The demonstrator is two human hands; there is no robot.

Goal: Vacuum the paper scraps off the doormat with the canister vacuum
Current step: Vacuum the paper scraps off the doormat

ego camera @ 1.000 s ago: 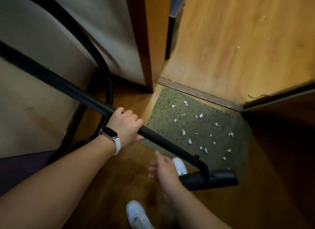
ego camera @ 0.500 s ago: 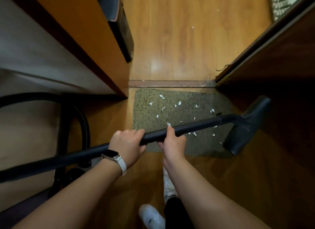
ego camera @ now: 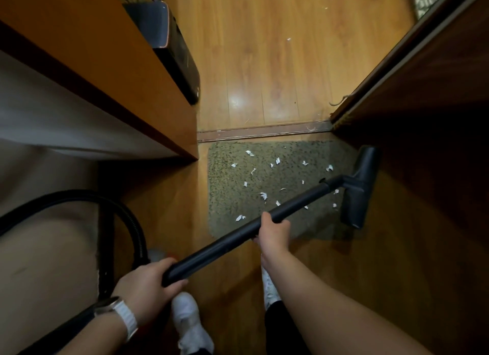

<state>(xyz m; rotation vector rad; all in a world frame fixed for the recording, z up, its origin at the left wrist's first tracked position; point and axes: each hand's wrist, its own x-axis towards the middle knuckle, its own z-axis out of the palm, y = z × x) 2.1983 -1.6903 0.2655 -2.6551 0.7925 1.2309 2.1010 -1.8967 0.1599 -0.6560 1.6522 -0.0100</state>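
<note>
L hand [ego camera: 148, 283] wrapped round wand [ego camera: 238, 235] near its end; R hand [ego camera: 272, 233] gripping mid-wand; floor head [ego camera: 358, 188] at doormat [ego camera: 227, 222] right edge; paper scraps [ego camera: 264, 196] scattered across mat.

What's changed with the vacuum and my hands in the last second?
The right hand, free a second ago, took hold of the wand ahead of the left hand. The nozzle swung from the near edge of the doormat to its right side. Paper scraps stay on it.
</note>
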